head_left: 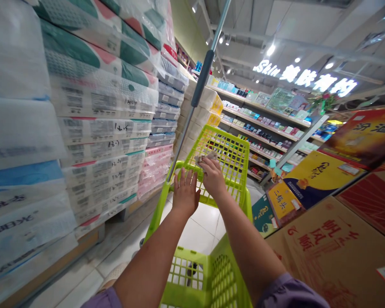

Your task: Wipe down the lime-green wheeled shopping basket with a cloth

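A lime-green plastic shopping cart (226,261) with grid-like openings stands in front of me. My right hand (213,177) is closed on a crumpled greyish cloth (207,157) and presses it against the grid of the cart's upper basket (234,149). Just left of it, my left hand (186,196) lies with fingers stretched out near the basket's lower edge and holds nothing. A metal pole with a dark grey grip (202,77) rises from the cart's left side. The right palm is hidden from view.
Tall stacks of wrapped tissue packs (105,98) line the left side. Cardboard cartons (333,252) and a yellow box (321,175) crowd the right. Shelves of small boxed goods (263,124) stand beyond the cart. White floor tiles (205,226) show beneath it.
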Available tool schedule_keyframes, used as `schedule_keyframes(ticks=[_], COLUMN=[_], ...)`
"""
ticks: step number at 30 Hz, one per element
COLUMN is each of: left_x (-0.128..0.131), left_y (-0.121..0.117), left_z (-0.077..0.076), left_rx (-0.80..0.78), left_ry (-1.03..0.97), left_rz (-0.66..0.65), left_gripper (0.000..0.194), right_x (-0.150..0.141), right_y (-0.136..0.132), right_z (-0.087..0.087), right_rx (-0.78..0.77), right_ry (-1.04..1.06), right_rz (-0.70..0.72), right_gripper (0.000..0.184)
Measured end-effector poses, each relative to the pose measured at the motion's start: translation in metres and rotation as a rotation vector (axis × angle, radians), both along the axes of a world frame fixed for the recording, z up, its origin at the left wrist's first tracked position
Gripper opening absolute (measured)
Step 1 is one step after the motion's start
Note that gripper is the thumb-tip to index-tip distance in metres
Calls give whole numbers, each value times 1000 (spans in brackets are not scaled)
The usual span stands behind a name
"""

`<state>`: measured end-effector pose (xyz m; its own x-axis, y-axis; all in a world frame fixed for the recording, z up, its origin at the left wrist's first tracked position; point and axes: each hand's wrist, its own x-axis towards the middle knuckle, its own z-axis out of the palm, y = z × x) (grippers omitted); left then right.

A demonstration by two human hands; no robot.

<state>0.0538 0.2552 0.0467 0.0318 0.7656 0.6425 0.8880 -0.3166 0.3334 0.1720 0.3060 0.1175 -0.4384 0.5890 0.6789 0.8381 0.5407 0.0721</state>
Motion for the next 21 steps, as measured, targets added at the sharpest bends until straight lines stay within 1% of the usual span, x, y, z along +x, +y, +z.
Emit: schedule_keyframes(ticks=[4, 6, 7, 9, 11, 12, 14, 16, 17, 18, 19, 21], left_x=[2, 3, 3, 3, 4, 5, 8, 13, 16, 20, 23, 27], left_y=[0, 1, 2, 3, 2, 1, -2, -4, -4, -4, -2, 2], left_z=[-1, -2, -3, -3, 0, 2, 6, 10, 11, 11, 10, 9], left_rx=[9, 9, 12, 25, 61, 92, 160, 192, 182, 159, 131, 95], left_ry=[18, 24, 25, 19, 7, 13, 74, 190, 245, 288, 320, 355], left_rz=[-5, 6, 11, 17, 10, -12, -119, -284, -351, -390, -404, -374], left_gripper=[59, 60, 60, 59, 59, 58, 55, 54, 52, 51, 50, 47], right_x=[24, 31, 33, 34, 34, 34, 34, 36, 37, 39, 40, 42], right_y=[-34, -49, -55, -64, -69, -70, -69, -67, -65, -63, -61, -59], right_z=[-44, -60, -65, -70, -69, -68, -68, -71, -73, -75, -77, -79], right_rx=[80, 75, 52, -28, -121, -160, -201, -182, -146, -104, -69, -52], right_ry=[159, 209, 218, 237, 288, 330, 412, 459, 471, 475, 473, 451], right_rz=[-37, -62, -67, -55, -12, 9, 40, 49, 30, -16, -91, -300], right_gripper=[42, 41, 40, 46, 58, 63, 69, 74, 75, 75, 74, 67])
